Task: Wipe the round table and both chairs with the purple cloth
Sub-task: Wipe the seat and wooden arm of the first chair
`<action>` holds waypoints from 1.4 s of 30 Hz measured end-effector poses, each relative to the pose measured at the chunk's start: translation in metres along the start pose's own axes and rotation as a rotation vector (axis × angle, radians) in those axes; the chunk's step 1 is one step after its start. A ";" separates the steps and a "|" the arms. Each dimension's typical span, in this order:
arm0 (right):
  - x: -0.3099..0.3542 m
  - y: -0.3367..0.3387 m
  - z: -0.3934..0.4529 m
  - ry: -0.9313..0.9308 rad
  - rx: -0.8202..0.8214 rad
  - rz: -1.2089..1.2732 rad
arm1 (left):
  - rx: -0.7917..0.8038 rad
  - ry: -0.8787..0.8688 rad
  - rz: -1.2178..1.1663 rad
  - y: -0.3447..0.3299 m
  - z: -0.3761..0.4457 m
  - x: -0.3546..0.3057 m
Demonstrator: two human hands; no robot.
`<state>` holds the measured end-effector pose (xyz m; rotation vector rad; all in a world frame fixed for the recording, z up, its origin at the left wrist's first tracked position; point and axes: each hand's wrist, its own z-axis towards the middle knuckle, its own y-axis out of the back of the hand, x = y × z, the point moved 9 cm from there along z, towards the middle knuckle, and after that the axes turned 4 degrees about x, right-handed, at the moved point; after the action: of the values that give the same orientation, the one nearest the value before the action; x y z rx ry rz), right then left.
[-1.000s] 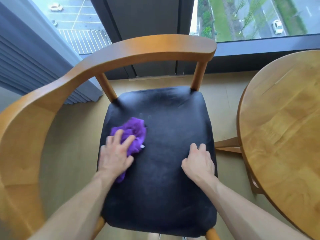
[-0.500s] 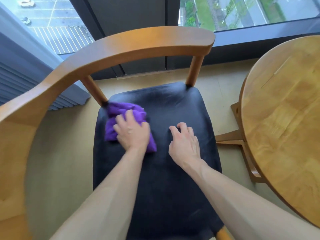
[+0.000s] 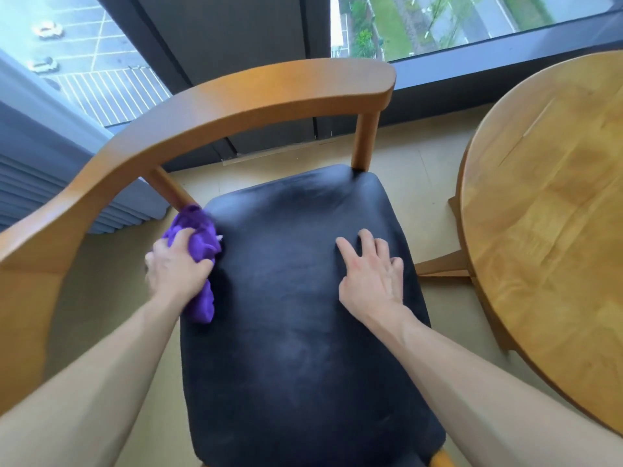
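**A:** So we've got the purple cloth (image 3: 199,244) bunched up in our left hand (image 3: 177,267), fingers curled round it, right at the seat's (image 3: 296,298) left edge near the rear post (image 3: 170,192). It looks soft and light, so a wad in the palm seems like the right hold; we'd guess a loose corner just drags.

**B:** Agreed. Our right hand (image 3: 374,276) has nothing in it, fingers spread and resting flat on the seat, probably steadying the chair. The black padding looks smooth and a bit slick, so the cloth should glide.

**A:** Edges, though. The curved armrest (image 3: 215,109) arcs over the back and left side, so there's little room for our knuckles in that corner. The hand is blurry there, and we can't tell if the cloth actually touches the post.

**B:** There's plenty of open seat toward the middle and front. The round bench (image 3: 553,210) sits just beside the chair on the right.
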<state>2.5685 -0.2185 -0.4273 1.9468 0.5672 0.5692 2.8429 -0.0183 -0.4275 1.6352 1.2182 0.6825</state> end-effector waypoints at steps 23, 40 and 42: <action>-0.022 -0.003 0.003 0.132 0.096 0.122 | 0.272 -0.910 0.365 -0.053 -0.058 -0.328; -0.029 0.001 0.010 0.157 0.174 0.270 | 0.029 -0.145 0.119 -0.006 -0.020 -0.030; -0.034 0.006 0.012 0.154 0.178 0.371 | -0.008 0.048 -0.008 -0.016 -0.041 -0.030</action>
<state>2.5508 -0.2500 -0.4313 2.2077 0.3607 0.9348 2.7911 -0.0303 -0.4232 1.6144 1.2546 0.7245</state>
